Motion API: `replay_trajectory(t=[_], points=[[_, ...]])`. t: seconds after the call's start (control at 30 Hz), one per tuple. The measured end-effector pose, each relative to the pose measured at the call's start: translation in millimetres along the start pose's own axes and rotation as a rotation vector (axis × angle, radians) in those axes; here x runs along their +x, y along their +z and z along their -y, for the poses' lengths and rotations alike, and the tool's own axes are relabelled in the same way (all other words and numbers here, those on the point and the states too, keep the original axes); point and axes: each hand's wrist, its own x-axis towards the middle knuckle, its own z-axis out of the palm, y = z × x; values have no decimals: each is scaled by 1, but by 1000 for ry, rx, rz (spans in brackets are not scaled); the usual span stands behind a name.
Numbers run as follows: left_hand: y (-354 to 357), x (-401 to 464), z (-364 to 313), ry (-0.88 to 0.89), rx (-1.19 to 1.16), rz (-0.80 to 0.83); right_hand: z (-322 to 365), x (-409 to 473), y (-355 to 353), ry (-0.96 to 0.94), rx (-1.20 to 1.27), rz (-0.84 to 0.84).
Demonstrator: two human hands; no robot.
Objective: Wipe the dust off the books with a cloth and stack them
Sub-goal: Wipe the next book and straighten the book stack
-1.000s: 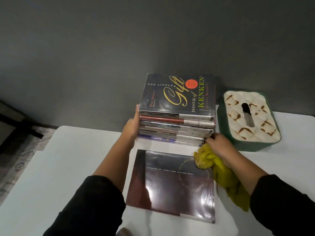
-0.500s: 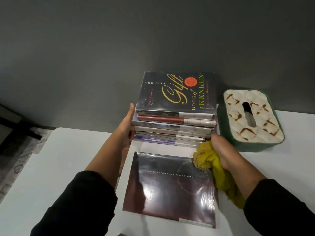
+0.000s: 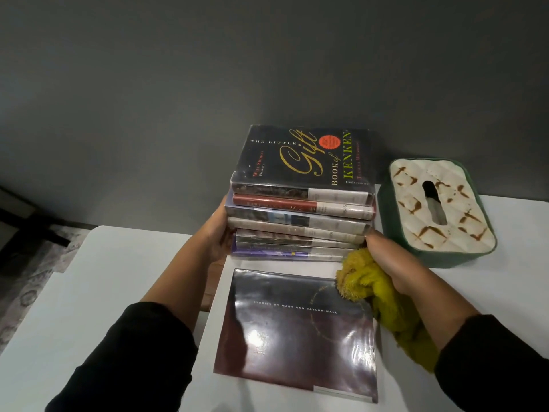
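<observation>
A stack of several books stands at the back of the white table, topped by a black book with gold lettering. My left hand presses flat against the stack's left side. My right hand touches the stack's lower right corner while clutching a yellow cloth, which trails down along my wrist. A dark glossy book lies flat on the table in front of the stack, between my arms.
A green tissue box with a cream quilted lid sits right of the stack, close to it. A dark grey wall rises behind the table. Patterned floor shows past the table's left edge.
My left hand has slid lower on the stack's left side and my right hand has closed in on the right corner. The lower books look more evenly lined up.
</observation>
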Motion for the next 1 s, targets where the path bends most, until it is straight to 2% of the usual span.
replay_trajectory(t=[0.13, 0.2, 0.43, 0.53, 0.6, 0.67, 0.8, 0.9, 1.0], points=[[-4, -3, -7, -22, -8, 33, 11, -3, -7, 34, 96, 61], [-6, -4, -8, -30, -10, -1, 15, 1, -8, 47, 163, 70], [0, 0, -2, -1, -136, -191, 15, 12, 2, 51, 358, 104], [3, 8, 11, 25, -152, -364, 14, 7, 7, 37, 281, 196], [2, 9, 17, 18, -145, -424, 11, 8, 6, 34, 267, 238], [-4, 9, 20, 27, -157, -376, 13, 8, 3, 15, 307, 237], [-21, 1, 3, 40, -198, -74, 22, 13, -6, 2, 414, 164], [-24, 2, -15, 4, -179, 91, 31, 16, -4, 4, 432, 142], [-21, 4, -21, -42, -202, 102, 38, 15, 3, -30, 388, 113]])
